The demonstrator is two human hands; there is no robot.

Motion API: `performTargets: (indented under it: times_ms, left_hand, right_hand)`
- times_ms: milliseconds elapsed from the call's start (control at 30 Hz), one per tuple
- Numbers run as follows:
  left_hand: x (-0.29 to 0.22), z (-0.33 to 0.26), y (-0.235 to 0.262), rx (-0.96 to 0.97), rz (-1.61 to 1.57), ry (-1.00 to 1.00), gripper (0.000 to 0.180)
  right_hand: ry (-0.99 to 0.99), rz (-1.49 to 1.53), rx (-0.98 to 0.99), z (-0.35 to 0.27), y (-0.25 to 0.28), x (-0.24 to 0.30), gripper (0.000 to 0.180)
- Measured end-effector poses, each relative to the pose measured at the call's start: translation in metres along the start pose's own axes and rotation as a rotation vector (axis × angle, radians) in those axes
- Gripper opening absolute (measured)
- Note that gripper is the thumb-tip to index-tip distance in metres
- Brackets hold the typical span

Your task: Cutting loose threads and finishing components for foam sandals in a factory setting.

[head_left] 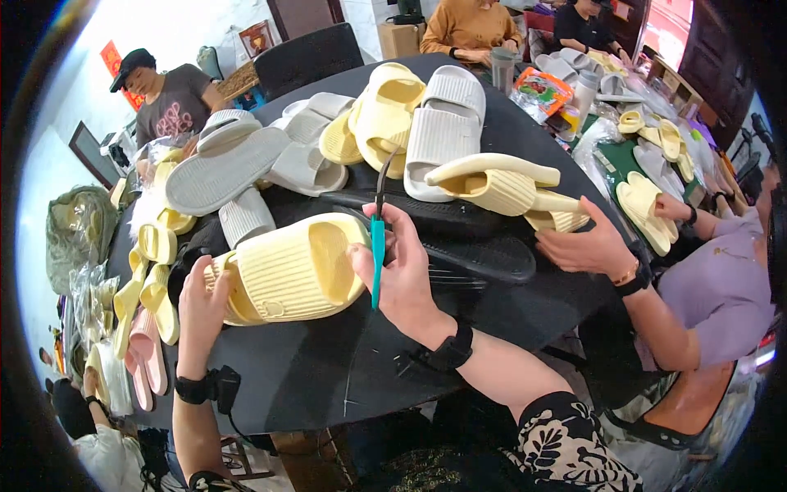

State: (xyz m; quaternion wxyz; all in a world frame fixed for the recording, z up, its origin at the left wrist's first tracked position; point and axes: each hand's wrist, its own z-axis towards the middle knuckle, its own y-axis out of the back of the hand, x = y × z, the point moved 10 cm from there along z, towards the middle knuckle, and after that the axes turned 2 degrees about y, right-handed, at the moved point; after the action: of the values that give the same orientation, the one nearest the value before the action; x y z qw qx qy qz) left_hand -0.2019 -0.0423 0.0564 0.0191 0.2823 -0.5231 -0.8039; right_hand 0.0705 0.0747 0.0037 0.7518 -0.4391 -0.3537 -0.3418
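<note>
Slippers [287, 275] had bare table [328, 385] to its near edge; I saw ribbed yellow, left hand [201, 307] clasping one end, right hand [402, 279] gripping a teal tool [377, 256].

Free near tabletop [303, 381], slippers [384, 125] (heaped) blocking beyond

Pink lettering [174, 122] crosses a co-worker's grey T-shirt [182, 92].
</note>
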Motion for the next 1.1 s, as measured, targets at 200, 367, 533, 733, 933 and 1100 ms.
performTargets:
  times_ms: [200, 367, 533, 733, 933, 1100]
  left_hand:
    - [0.044, 0.011, 0.029, -0.142, -0.055, -0.05, 0.039]
    - [0.092, -0.011, 0.003, 0.247, -0.45, 0.296, 0.033]
    - [0.093, -0.029, -0.008, 0.183, -1.0, 0.46, 0.027]
    - [0.107, -0.015, 0.011, -0.014, -1.29, 0.502, 0.028]
    - [0.078, 0.042, -0.006, 0.206, -1.373, 0.328, 0.029]
    - [-0.025, 0.094, -0.063, 0.318, -1.525, 0.295, 0.033]
  right_hand:
    - [-0.046, 0.147, -0.094, 0.012, 0.017, 0.006, 0.04]
    - [-0.071, 0.218, -0.069, 0.013, 0.013, 0.003, 0.039]
    - [-0.075, 0.22, -0.041, 0.011, 0.011, 0.004, 0.038]
    - [-0.145, 0.214, -0.025, 0.012, 0.007, 0.004, 0.043]
    - [-0.117, 0.281, 0.052, 0.003, -0.006, 0.023, 0.05]
    - [-0.106, 0.31, 0.127, -0.003, -0.013, 0.027, 0.042]
